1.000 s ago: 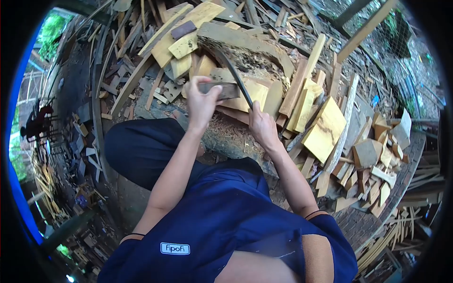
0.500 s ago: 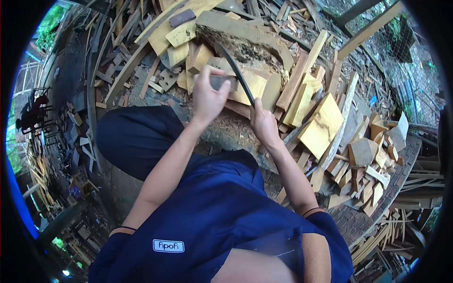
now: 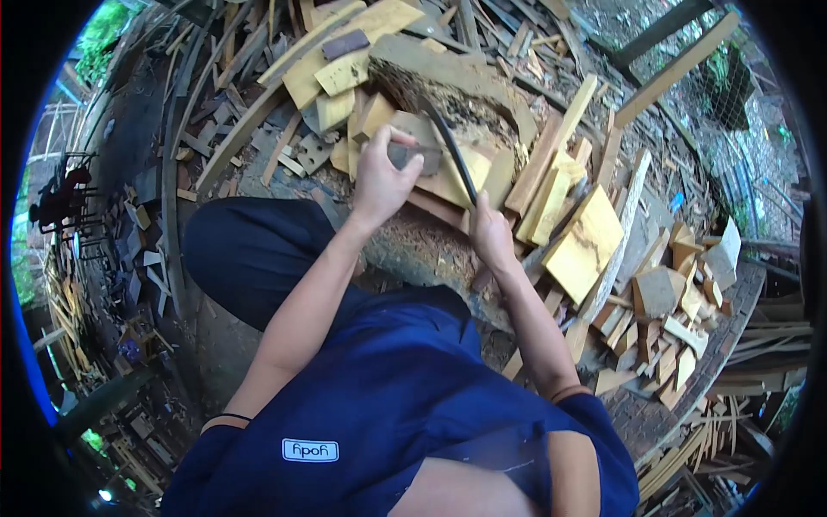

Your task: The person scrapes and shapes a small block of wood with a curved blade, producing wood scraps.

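Note:
A small grey-brown block [image 3: 413,160] is pinched between the thumb and fingers of my left hand [image 3: 383,177]. My right hand [image 3: 491,231] is closed around the lower end of a long dark blade [image 3: 452,146], which slants up and to the left, close to the right side of the block. Beneath them lies a yellow board [image 3: 452,179] in front of a rough, crumbling log [image 3: 457,86]. The blade's handle is hidden inside my right hand.
A yellow slab [image 3: 587,244] and narrow planks [image 3: 551,194] lie right of my right hand. Further right is a heap of cut wood pieces [image 3: 659,293]. Yellow boards and a dark purple block [image 3: 345,44] lie beyond my left hand. My bent knee [image 3: 254,250] is at the left.
The view has shifted slightly. My right hand and the blade sit a little lower and further right, and the block appears turned a bit in my left hand.

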Demonstrator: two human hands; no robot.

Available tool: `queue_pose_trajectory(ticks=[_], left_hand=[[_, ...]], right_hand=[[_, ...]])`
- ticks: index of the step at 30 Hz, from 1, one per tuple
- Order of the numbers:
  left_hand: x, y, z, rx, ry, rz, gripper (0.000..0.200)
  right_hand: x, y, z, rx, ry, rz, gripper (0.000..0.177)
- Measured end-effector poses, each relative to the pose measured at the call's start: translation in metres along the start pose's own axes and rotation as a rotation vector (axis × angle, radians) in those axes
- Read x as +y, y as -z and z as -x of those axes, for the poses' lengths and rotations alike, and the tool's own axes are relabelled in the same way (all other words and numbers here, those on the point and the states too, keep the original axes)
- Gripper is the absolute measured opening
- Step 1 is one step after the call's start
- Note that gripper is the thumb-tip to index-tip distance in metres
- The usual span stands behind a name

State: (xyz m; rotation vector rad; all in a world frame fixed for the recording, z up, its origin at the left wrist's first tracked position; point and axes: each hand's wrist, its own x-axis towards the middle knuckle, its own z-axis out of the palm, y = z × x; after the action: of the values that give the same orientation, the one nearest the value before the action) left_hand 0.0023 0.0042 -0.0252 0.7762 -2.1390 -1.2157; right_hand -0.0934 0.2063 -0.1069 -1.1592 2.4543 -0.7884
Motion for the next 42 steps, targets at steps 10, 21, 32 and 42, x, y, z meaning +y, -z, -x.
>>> queue_pose_trajectory(ticks=[10, 21, 32, 42], left_hand=[[0.013, -0.002, 0.01, -0.078, -0.121, -0.172, 0.024], [0.007, 0.013, 0.019, -0.1, -0.112, -0.071, 0.026], [-0.002, 0.02, 0.021, -0.032, -0.089, -0.01, 0.028], [-0.005, 0.036, 0.01, 0.101, -0.014, 0.033, 0.029]], right_hand=[[-0.08, 0.071, -0.005, 0.146, 0.008, -0.166, 0.017], [-0.047, 0.039, -0.004, 0.004, -0.052, -0.168, 0.019], [-0.031, 0.018, 0.002, -0.088, -0.031, -0.023, 0.019], [-0.103, 0.111, -0.007, -0.118, -0.201, -0.392, 0.047]])
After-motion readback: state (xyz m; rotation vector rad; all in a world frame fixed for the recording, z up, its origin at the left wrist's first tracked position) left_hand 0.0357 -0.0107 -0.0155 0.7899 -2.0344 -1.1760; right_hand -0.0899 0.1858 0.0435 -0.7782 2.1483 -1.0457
